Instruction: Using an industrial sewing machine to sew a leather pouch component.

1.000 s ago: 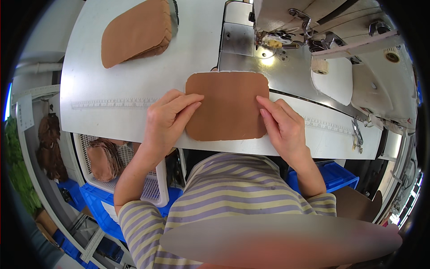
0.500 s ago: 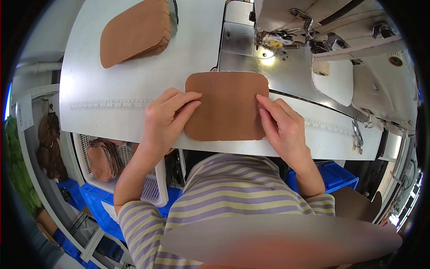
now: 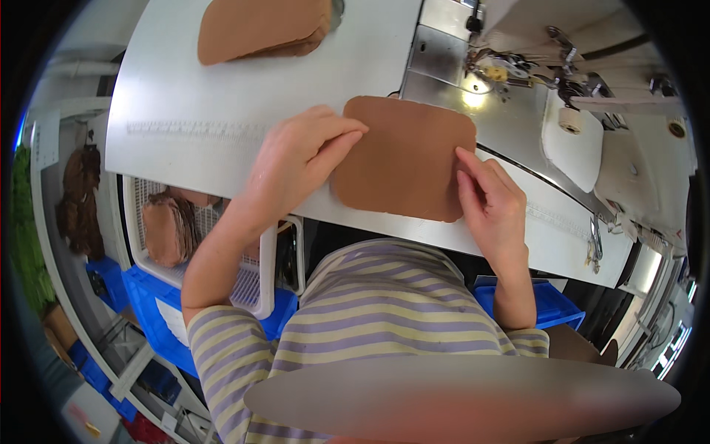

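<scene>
- White table (image 3: 177, 92) with a ruler scale (image 3: 196, 130) along the front; sewing machine (image 3: 629, 152) on the right, shiny metal plate (image 3: 436, 55) set beside it.
- Brown panel (image 3: 405, 163) with rounded corners lies near the table's front edge, its upper right side up against the metal plate.
- Left hand (image 3: 355, 133): thumb and index tips close together on the panel's left side. Right hand (image 3: 462, 164): fingertips and thumb at the right edge, slightly apart. Can't tell if either one is really pinching it.
- Similar brown pieces (image 3: 259, 29) are stacked at the far left, and small metal snips (image 3: 595, 238) sit at the right end.
- Room's pretty packed: brown bundle (image 3: 80, 203) and green stuff (image 3: 29, 222) off left.
- White basket (image 3: 266, 285) below the table has a stack of brown cut pieces (image 3: 166, 233) inside, with a blue bin (image 3: 148, 300) just under it.
- Blue tray (image 3: 543, 302) on the right, contents unclear.
</scene>
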Action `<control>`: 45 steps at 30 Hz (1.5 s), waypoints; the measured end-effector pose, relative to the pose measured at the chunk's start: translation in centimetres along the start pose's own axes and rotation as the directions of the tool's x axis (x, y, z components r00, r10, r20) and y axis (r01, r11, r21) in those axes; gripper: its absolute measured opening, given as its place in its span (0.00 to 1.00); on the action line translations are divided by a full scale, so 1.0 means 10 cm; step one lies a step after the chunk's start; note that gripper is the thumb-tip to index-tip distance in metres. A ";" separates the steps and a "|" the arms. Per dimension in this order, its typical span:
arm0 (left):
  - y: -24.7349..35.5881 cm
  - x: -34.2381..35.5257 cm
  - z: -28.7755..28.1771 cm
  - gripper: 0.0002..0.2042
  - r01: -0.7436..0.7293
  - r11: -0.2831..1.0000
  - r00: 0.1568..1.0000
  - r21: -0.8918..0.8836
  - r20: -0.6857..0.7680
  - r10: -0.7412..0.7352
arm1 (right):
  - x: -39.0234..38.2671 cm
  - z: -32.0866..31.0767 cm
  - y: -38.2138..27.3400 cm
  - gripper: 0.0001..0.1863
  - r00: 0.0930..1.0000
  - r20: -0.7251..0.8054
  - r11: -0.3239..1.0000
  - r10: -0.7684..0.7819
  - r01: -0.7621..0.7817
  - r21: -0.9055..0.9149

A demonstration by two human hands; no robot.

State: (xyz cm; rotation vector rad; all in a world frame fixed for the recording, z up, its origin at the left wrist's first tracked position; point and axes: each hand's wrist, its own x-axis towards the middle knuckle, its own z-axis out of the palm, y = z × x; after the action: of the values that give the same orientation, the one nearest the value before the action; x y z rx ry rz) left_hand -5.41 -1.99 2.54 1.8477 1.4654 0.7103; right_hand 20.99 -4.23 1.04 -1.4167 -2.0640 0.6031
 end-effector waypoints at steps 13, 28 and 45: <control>-0.07 0.01 -0.06 0.08 -0.025 0.999 0.997 -0.045 0.078 0.028 | -0.01 -0.01 -0.02 0.15 0.998 0.021 0.998 0.060 -0.060 0.024; -0.08 0.02 -0.03 0.10 -0.080 0.996 0.997 -0.033 -0.019 0.079 | 0.01 -0.24 -0.04 0.16 0.967 0.140 0.974 0.213 -0.222 0.048; 0.15 0.27 0.69 0.23 -0.535 0.771 0.844 0.346 0.168 0.510 | -0.04 -0.40 0.34 0.16 0.983 -0.001 0.965 -0.184 0.180 -0.192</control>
State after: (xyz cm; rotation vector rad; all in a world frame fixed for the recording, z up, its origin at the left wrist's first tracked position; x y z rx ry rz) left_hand 1.28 -0.76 -0.62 2.6151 1.0911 0.6337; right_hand 26.07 -3.24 1.76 -1.3089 -2.2555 0.3217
